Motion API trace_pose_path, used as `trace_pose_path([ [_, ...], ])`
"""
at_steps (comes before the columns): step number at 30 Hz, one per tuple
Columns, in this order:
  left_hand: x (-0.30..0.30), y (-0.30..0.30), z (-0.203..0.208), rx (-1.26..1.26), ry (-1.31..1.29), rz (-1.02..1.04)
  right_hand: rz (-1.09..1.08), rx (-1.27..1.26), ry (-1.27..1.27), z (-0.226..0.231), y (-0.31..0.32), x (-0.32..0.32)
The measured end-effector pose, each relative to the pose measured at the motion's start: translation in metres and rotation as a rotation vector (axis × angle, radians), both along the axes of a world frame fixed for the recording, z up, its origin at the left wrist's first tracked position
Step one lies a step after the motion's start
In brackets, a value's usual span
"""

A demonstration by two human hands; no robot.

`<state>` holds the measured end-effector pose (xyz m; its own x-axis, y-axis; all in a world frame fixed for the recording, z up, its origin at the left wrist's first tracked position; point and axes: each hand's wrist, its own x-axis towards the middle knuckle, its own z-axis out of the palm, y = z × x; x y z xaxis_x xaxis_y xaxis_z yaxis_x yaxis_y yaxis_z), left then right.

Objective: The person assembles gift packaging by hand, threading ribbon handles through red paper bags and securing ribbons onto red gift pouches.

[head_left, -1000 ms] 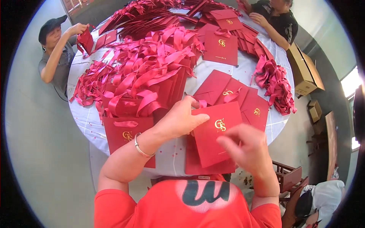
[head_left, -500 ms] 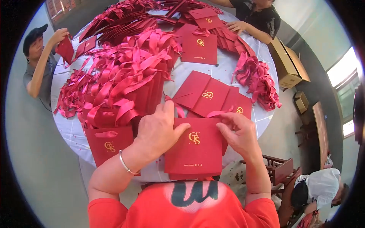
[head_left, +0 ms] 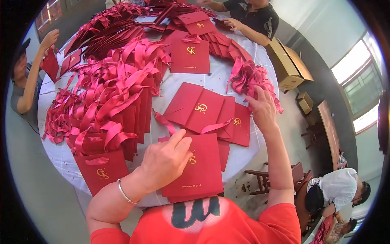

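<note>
In front of my chest lies a flat dark-red paper gift bag (head_left: 199, 171) with a gold emblem, on top of at least one more. Over its left part is my left hand (head_left: 166, 160), fingers curled together; whatever they hold, if anything, is hidden. My right hand (head_left: 263, 107) reaches out to the heap of pink-red satin ribbons (head_left: 243, 77) on the right, its bent fingers apart and at the heap's near edge. Between the hands and farther off, several red bags (head_left: 199, 106) overlap flat, with pink ribbon (head_left: 218, 126) lying at their near edge.
At left stands a large batch of bags with ribbon handles (head_left: 118, 89). More bags (head_left: 190, 57) lie at the far side of the white-covered round table (head_left: 87, 179). Two co-workers handle things across the table. Cardboard boxes (head_left: 286, 67) and wooden chairs (head_left: 264, 179) stand at right.
My right hand has left the front bag's upper right corner and moved away to the ribbon heap. My left hand has drawn nearer and curled its fingers over the bag. The whole view has shifted.
</note>
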<state>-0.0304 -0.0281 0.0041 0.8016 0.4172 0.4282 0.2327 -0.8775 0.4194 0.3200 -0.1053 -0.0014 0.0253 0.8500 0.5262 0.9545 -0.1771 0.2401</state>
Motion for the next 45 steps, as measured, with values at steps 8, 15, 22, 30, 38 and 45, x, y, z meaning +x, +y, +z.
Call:
trace_pose_path([
  [8,0.002,0.002,-0.001,-0.056,-0.012,-0.028,0.129,0.305,0.713,0.035,0.018,0.019],
  [15,-0.003,0.001,0.004,-0.190,-0.253,-0.006,0.236,0.178,1.175,0.100,0.024,-0.057],
  [22,0.001,0.002,0.013,-1.048,-0.357,-0.004,0.330,-0.410,1.354,0.061,0.012,-0.152],
  [30,0.001,0.011,0.012,-1.165,-0.486,-0.006,0.484,-0.542,1.234,0.051,0.016,-0.158],
  [38,-0.007,0.035,0.017,-1.269,-0.834,0.110,0.337,-0.379,1.365,0.042,0.020,-0.071],
  [45,-0.006,0.035,0.018,-1.291,-0.816,0.133,0.147,0.034,1.355,0.038,0.012,0.002],
])
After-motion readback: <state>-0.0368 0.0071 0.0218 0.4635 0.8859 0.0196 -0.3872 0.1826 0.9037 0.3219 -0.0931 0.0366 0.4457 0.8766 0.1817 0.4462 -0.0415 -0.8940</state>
